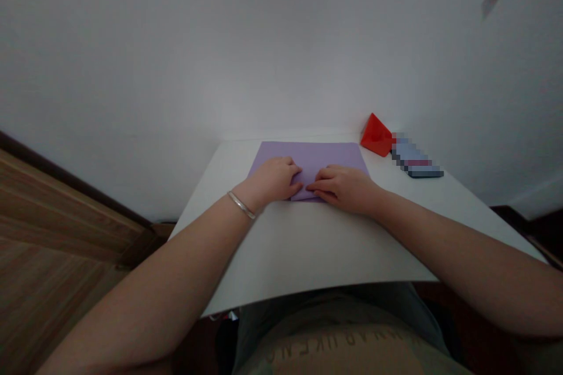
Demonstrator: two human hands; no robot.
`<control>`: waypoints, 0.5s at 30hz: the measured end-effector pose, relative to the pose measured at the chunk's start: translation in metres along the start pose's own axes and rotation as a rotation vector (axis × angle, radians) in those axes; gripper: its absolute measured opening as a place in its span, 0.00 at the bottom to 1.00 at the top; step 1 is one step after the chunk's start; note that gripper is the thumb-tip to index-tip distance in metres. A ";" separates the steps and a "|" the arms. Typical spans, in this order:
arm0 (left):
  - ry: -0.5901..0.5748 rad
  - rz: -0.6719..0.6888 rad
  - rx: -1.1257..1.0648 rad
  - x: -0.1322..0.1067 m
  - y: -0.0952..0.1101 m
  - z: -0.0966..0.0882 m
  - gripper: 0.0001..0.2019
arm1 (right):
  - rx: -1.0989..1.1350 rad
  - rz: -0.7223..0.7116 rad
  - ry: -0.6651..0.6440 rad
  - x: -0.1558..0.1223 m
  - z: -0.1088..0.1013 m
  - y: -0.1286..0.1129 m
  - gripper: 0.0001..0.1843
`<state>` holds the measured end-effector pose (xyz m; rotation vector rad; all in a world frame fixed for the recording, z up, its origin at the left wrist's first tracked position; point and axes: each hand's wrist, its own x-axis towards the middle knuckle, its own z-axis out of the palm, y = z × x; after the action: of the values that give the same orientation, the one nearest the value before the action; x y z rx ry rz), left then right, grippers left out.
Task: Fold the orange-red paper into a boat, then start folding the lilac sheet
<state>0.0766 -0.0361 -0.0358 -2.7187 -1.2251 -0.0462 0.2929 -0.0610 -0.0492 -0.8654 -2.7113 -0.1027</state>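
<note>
A sheet of purple paper (323, 152) lies on the white table. Its near edge looks doubled, as if a layer is turned over there, but my hands partly hide it. My left hand (277, 179), with a silver bangle at the wrist, holds the left part of that edge, fingers bent and thumb toward the middle. From the other side, my right hand (347, 186) has its thumb and forefinger close together on the paper near the same edge. The fingertips of the two hands almost meet.
A folded red paper shape (376, 136) stands at the table's back right. Beside it lies a phone-like object (416, 158), blurred out by pixels. The white table (308, 252) reaches back to a pale wall. A wooden panel (57, 258) is at the left.
</note>
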 end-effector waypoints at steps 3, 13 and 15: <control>-0.077 -0.001 -0.009 0.000 0.002 -0.007 0.18 | -0.024 -0.063 -0.008 -0.002 0.000 -0.003 0.17; -0.205 0.009 -0.105 -0.006 -0.004 -0.006 0.24 | -0.116 -0.020 -0.057 -0.005 -0.004 -0.009 0.16; -0.244 -0.004 -0.107 -0.006 -0.004 -0.007 0.26 | -0.124 -0.018 -0.066 -0.005 -0.005 -0.012 0.16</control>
<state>0.0703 -0.0391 -0.0290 -2.8821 -1.3254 0.2328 0.2909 -0.0742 -0.0461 -0.8933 -2.7997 -0.2525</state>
